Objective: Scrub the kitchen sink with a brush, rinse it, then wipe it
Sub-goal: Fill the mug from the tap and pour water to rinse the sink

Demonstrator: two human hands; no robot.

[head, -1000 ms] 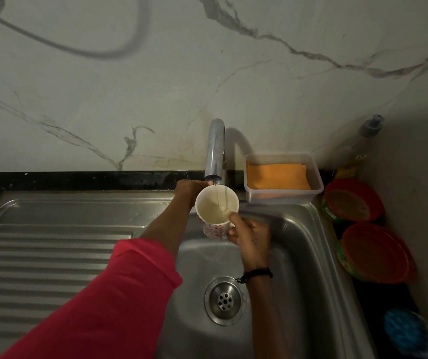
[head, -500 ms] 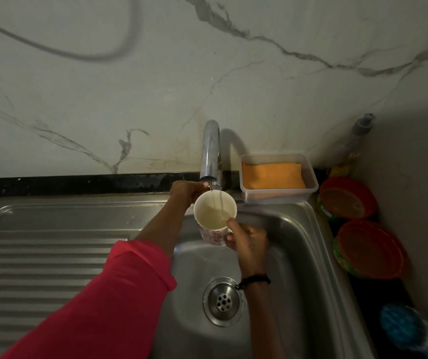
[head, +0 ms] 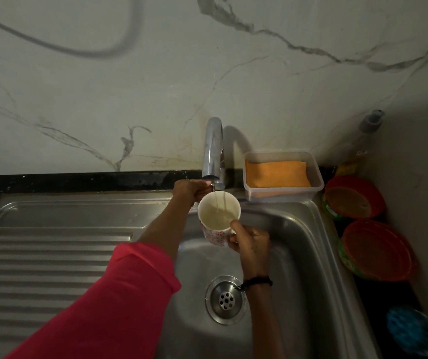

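A white mug (head: 218, 216) with red print hangs under the chrome tap (head: 214, 149), and a thin stream of water runs into it. My right hand (head: 250, 240) grips the mug by its near side over the steel sink basin (head: 293, 257). My left hand (head: 190, 190) is curled round the tap's handle at the spout's base. The drain (head: 225, 299) lies below the mug. A blue brush (head: 412, 332) lies on the dark counter at the lower right. An orange cloth (head: 277, 173) sits in a clear plastic box (head: 249, 195) behind the sink.
The ribbed draining board (head: 52, 255) spreads to the left. Two round tubs with orange-red lids (head: 354, 198) (head: 377, 251) stand on the right counter, with a pump bottle (head: 368, 125) behind them in the corner. A marble wall rises behind the tap.
The mug holds more water than before. Both hands have stayed at the tap and the mug; only the view has shifted slightly.
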